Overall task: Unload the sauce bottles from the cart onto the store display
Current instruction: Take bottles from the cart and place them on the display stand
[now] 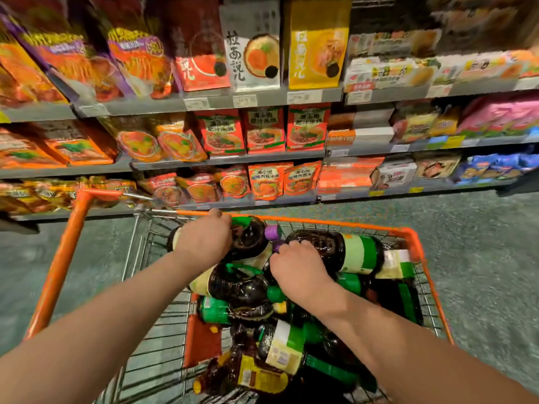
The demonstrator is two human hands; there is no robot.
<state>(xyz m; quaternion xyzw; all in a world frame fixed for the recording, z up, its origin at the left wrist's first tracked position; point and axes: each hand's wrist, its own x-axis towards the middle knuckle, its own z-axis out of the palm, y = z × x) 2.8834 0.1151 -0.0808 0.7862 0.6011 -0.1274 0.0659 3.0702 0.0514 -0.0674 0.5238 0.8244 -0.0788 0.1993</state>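
Orange plastic trims the rim of the wire cart (414, 243) in front of you, and its basket is piled with dark sauce bottles (242, 287) lying on their sides, most with green caps and green-and-cream labels. All of them are in the cart.

Your left hand (204, 240) reaches to the far end of the basket and curls over the shoulder of a dark bottle with a green handle (250, 234); the fingers wrap round it, so you are grasping that bottle. Just beside it, a purple cap (272, 231) shows between your two hands.

Your right hand (300, 272) lies knuckles up on a large dark bottle with a green-and-white label (350, 252), fingers bent down over its side. It looks like a grasp on that bottle, though the fingertips are hidden under the hand.

Nearer to you in the heap lies a bottle with a yellow label and yellow cap (259, 377), and a flat red panel (201, 339) sits against the left of the pile.

Beyond the cart, grey shelves (233, 160) carry rows of red and orange noodle packets (264, 129). The speckled grey-green floor (481, 243) runs beside the cart.
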